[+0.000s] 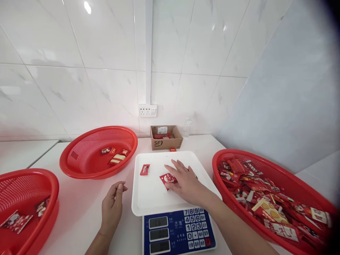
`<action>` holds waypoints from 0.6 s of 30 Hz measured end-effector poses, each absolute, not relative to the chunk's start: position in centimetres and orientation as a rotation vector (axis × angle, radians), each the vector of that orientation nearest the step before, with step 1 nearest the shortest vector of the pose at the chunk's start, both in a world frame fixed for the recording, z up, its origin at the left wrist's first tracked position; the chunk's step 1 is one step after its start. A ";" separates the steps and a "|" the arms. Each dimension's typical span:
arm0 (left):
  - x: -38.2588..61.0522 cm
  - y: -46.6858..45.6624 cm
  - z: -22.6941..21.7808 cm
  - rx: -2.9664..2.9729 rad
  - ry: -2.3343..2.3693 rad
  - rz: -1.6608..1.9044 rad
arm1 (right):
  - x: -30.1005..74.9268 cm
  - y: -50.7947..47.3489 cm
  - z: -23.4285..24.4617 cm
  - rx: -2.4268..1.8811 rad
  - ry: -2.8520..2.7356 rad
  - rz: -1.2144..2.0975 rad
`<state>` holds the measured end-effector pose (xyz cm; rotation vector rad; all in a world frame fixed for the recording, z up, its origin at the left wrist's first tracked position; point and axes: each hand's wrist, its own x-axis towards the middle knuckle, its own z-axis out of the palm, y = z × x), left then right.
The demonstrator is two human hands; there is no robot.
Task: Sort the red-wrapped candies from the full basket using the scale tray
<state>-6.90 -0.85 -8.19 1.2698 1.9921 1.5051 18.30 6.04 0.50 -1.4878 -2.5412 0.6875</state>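
Observation:
On the white tray of a digital scale lies a red packet with white and red print. My right hand is over it with fingers spread, the thumb touching or just above the packet's edge. The edge of another small item shows by the fingers, mostly hidden. A smaller red packet rests at the tray's left side, apart from both hands. Left of the tray, my left hand hangs above the table, fingers curled and thumb against them, with nothing visible in it.
On the right stands a red basket heaped with red snack packets. Two red baskets on the left, the farther one and the nearer one, hold several packets. Behind the tray are a cardboard box and a clear plastic bottle by the tiled wall.

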 end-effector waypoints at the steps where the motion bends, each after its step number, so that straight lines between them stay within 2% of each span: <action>1: -6.9 -0.8 -8.2 1.268 1.991 1.501 | 18.0 5.9 0.6 -1.418 -2.572 0.688; 11: -7.1 -0.8 -8.3 1.277 1.975 1.493 | 11.8 7.6 1.2 -0.906 -2.937 0.575; 18: -7.3 -0.9 -8.0 1.245 1.999 1.481 | 13.8 6.5 2.3 -1.125 -2.818 0.520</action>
